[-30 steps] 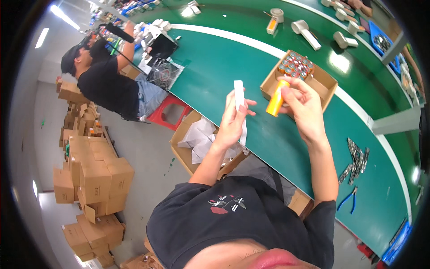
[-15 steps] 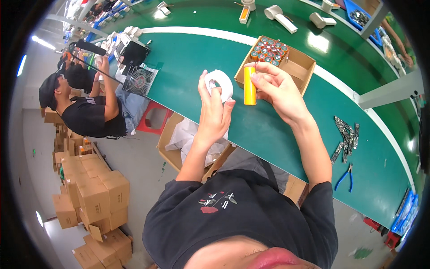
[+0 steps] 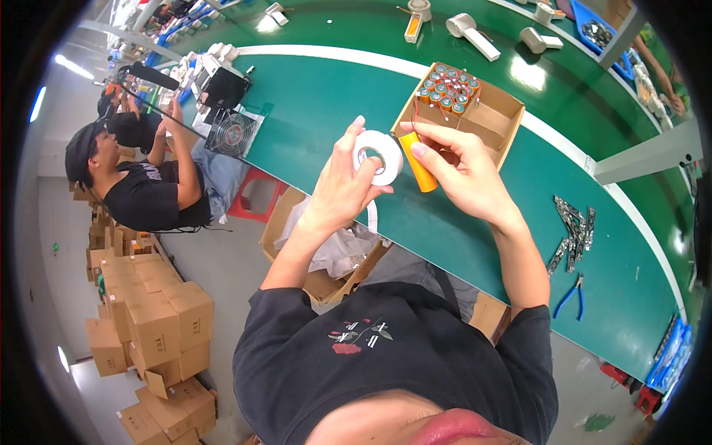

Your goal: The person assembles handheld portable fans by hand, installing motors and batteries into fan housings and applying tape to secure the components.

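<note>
My left hand [image 3: 345,182] is closed round a roll of white tape [image 3: 391,159], with a finger through its core and a loose strip hanging below. Between the thumb and fingers of my right hand [image 3: 467,169] is an orange-yellow cylindrical battery [image 3: 420,169], tilted, with a thin red wire at its upper end. Roll and battery are close together above the green bench. Just beyond my right hand stands a cardboard box [image 3: 504,115] whose left part holds several upright batteries [image 3: 448,89] of the same orange kind.
Dark circuit strips [image 3: 571,230] and blue-handled pliers [image 3: 569,297] lie on the bench at right. White handheld housings [image 3: 473,37] sit on the far green surface. A fan [image 3: 232,133] stands left, near a seated co-worker [image 3: 148,174]. An open carton [image 3: 326,285] is below the bench edge.
My left hand has moved right with the tape roll, nearer the battery. The battery has tilted from upright and dropped slightly. The loose tape strip now shows below the roll.
</note>
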Motion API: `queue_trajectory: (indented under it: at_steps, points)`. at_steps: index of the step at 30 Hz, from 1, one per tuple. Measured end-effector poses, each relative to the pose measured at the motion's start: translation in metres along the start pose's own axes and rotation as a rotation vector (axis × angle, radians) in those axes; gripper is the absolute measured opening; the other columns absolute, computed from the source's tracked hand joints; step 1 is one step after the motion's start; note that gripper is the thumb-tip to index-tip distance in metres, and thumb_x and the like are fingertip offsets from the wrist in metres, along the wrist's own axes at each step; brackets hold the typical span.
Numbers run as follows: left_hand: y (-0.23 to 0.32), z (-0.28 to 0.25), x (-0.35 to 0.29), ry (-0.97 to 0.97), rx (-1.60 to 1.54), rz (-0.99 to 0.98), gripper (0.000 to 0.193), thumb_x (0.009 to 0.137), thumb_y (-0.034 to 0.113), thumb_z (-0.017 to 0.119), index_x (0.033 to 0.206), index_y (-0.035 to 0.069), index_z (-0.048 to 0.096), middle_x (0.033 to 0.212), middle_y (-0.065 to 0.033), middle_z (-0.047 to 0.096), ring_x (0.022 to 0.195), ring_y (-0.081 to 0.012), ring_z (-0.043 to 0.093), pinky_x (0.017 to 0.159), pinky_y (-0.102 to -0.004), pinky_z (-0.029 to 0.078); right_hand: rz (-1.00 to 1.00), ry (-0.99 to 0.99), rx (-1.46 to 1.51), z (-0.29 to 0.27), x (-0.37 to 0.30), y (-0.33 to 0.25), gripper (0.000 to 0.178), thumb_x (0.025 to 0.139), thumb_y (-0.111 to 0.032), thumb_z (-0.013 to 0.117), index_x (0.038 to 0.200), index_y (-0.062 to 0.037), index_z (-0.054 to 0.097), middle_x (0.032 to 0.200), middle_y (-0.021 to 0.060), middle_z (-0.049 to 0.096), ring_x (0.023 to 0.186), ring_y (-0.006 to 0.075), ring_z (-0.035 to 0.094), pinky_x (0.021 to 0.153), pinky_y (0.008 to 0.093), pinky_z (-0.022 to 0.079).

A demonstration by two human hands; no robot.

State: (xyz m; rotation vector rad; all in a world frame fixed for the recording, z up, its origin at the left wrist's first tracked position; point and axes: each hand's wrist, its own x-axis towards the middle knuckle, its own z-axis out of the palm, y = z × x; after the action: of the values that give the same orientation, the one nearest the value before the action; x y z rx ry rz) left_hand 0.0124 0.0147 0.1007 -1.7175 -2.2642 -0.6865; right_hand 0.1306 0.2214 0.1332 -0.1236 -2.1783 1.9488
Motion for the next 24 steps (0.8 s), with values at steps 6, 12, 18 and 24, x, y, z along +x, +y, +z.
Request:
queue_trajectory:
  at_steps: [6,12,18,24]
  points:
    - [-0.005,-0.006,0.004,-0.055,0.014,0.086,0.047,0.071,0.028,0.085,0.101,0.003,0.059,0.149,-0.0337,0.031,0.130,-0.0456,0.045,0.102,-0.0479,0.046,0.007,-0.027,-0.016,0.001,0.003,0.003,0.034,0.100,-0.015,0.061,0.130,0.0000,0.063,0.112,0.0078,0.071,0.097,0.0091,0.063,0.087,0.0260,0.052]
    - [-0.004,-0.010,0.007,-0.064,0.019,0.122,0.045,0.071,0.028,0.085,0.098,0.002,0.058,0.146,-0.0336,0.038,0.128,-0.0453,0.048,0.103,-0.0476,0.045,-0.026,-0.028,0.010,0.005,0.001,0.008,0.035,0.098,-0.016,0.062,0.127,0.0025,0.064,0.102,0.0106,0.071,0.086,0.0086,0.061,0.077,0.0268,0.051]
    - [0.001,-0.002,0.001,-0.166,0.037,0.138,0.042,0.075,0.030,0.082,0.097,0.002,0.060,0.144,-0.0342,0.036,0.123,-0.0458,0.049,0.100,-0.0482,0.047,-0.072,-0.026,-0.184,-0.003,-0.007,-0.009,0.029,0.093,-0.015,0.067,0.112,0.0071,0.067,0.077,0.0169,0.065,0.062,0.0151,0.057,0.058,0.0315,0.045]
    - [0.010,0.000,0.001,-0.246,0.032,0.098,0.045,0.076,0.040,0.079,0.096,0.004,0.062,0.140,-0.0304,0.040,0.114,-0.0429,0.055,0.092,-0.0477,0.051,-0.057,-0.160,-0.190,-0.018,-0.004,-0.005,0.024,0.089,-0.011,0.070,0.104,0.0068,0.069,0.064,0.0072,0.060,0.056,0.0103,0.052,0.053,0.0279,0.043]
